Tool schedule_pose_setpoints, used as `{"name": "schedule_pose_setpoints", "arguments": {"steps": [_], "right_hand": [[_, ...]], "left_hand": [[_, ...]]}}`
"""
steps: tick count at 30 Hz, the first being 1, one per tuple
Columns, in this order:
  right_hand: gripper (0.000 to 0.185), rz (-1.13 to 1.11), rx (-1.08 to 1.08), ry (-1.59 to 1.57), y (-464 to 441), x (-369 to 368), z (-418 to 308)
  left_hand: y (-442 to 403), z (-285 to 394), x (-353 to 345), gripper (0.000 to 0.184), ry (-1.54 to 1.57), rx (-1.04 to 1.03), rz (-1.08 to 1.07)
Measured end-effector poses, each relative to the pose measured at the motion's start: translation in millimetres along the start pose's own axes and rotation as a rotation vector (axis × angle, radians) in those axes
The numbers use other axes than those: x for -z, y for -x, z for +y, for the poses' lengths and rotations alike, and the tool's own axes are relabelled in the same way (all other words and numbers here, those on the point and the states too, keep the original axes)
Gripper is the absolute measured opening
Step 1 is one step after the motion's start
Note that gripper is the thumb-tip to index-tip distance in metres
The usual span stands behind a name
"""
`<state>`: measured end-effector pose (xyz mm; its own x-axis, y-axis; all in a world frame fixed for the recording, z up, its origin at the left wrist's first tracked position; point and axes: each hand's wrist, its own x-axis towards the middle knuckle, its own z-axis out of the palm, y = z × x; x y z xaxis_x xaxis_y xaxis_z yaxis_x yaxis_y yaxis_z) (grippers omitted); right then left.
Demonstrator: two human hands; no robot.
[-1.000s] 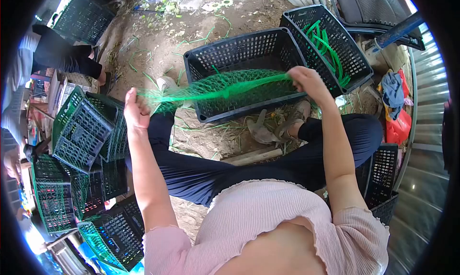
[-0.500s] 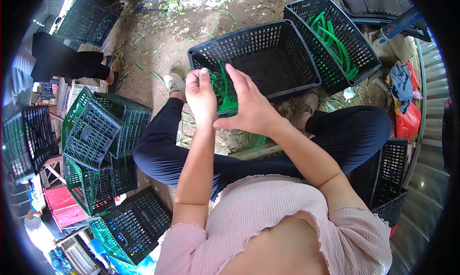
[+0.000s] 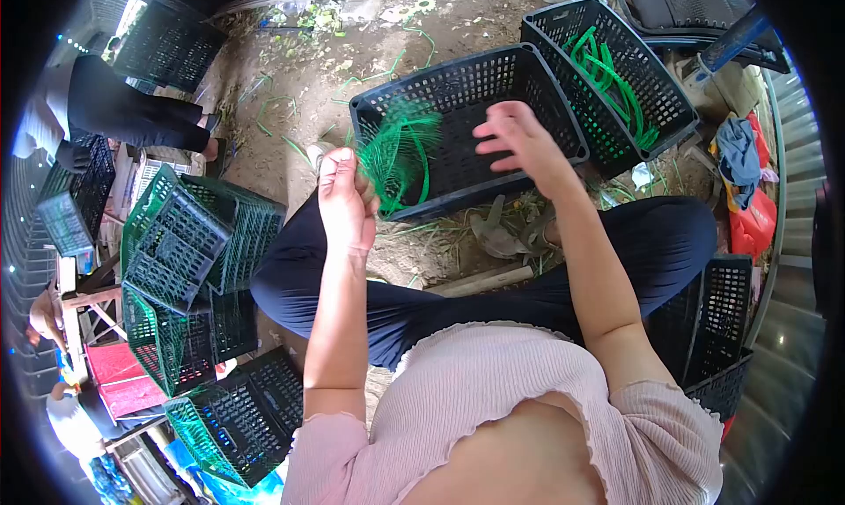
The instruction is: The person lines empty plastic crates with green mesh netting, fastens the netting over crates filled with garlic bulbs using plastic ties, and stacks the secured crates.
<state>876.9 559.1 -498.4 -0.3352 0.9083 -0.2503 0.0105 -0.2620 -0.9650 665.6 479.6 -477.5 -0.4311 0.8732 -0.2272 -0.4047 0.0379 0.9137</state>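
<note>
My left hand is closed on a bunch of green mesh netting, which fans out to its right over the left end of a black plastic crate. A green strip hangs in a loop from the netting. Over the right half of that crate, my right hand is held in the air with fingers apart and nothing in it. Beside this crate, a second black crate contains several bright green strips.
Stacked green and black crates stand to the left, near another person's legs. Green scraps and leaves litter the dirt floor. A red bag lies at right by the corrugated metal wall.
My right hand has moved away from the netting to the right and opened. My left hand has shifted left with the netting, which now spreads out above the crate's edge.
</note>
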Motion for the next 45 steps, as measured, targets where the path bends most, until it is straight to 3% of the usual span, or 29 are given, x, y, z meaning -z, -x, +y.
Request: {"name": "schedule_pose_setpoints", "arguments": {"steps": [3, 6, 9, 11, 13, 14, 15, 17, 20, 23, 25, 27, 29, 31, 32, 34, 35, 36, 37, 40, 43, 45], "right_hand": [[0.046, -0.312, -0.087, 0.242, 3, -26, -14], [0.059, -0.521, -0.212, 0.179, -9, -39, -4], [0.058, -0.589, -0.072, 0.066, -14, -61, 25], [0.054, -0.521, -0.07, -0.105, -15, -69, 37], [0.053, -0.317, -0.046, 0.026, -16, -62, 34], [0.068, -0.081, 0.102, 0.145, -33, -59, 59], [0.071, 0.233, 0.253, 0.385, -37, -58, 64], [0.071, 0.384, 0.297, 0.439, -45, -55, 73], [0.056, -0.027, -0.108, -0.142, -32, -53, 35], [0.036, -0.274, -0.127, -0.291, -48, -43, 47], [0.011, -0.053, -0.053, -0.598, -44, -35, 32], [0.006, 0.233, 0.009, -0.626, -51, -12, 15], [0.007, 0.336, 0.149, -0.632, -65, 29, 16], [0.011, 0.485, 0.161, -0.618, -77, 69, 9], [0.012, 0.379, 0.157, -0.68, -82, 98, 11], [0.017, 0.259, 0.101, -0.662, -73, 122, 1], [0.012, 0.258, -0.003, -0.477, -58, 120, -14], [0.011, 0.159, -0.011, -0.253, -45, 120, -18], [0.017, 0.059, -0.022, -0.027, -33, 121, -20], [0.027, -0.256, -0.195, 0.036, -14, 135, -21], [0.024, -0.347, -0.165, 0.304, -2, 130, -26], [0.017, -0.247, -0.18, 0.492, 1, 123, -22]], "left_hand": [[2, -13, -5, 0.011, 0.092, 0.029, 0.0], [15, -19, -16, 0.014, 0.183, 0.078, -0.078], [18, -31, -14, 0.018, 0.399, 0.212, -0.244], [17, -30, -4, 0.018, 0.744, 0.43, -0.332], [16, -24, 5, 0.018, 0.761, 0.391, -0.444], [16, -22, 9, 0.018, 0.785, 0.401, -0.474], [16, -22, 12, 0.019, 0.763, 0.403, -0.461], [18, -21, 15, 0.019, 0.718, 0.413, -0.436], [25, -21, 7, 0.02, 0.555, 0.403, -0.412], [24, -24, 12, 0.019, 0.387, 0.372, -0.458], [20, -26, 25, 0.021, 0.356, 0.36, -0.443], [11, -29, 52, 0.036, 0.307, 0.194, -0.505], [3, -16, 76, 0.042, -0.041, 0.113, -0.645], [-11, -12, 97, 0.042, -0.579, 0.085, -0.499], [-20, -8, 109, 0.029, -0.612, 0.219, -0.321], [-51, -14, 153, 0.015, -0.335, 0.207, -0.03], [-66, -8, 159, 0.019, 0.003, 0.297, 0.183], [-72, 4, 157, 0.024, 0.166, 0.259, 0.319], [-84, 11, 170, 0.027, 0.323, 0.235, 0.298], [-110, 31, 177, 0.032, 0.445, 0.144, 0.265], [-130, 33, 170, 0.035, 0.422, 0.153, 0.276], [-135, 34, 168, 0.037, 0.432, 0.159, 0.196]]}}
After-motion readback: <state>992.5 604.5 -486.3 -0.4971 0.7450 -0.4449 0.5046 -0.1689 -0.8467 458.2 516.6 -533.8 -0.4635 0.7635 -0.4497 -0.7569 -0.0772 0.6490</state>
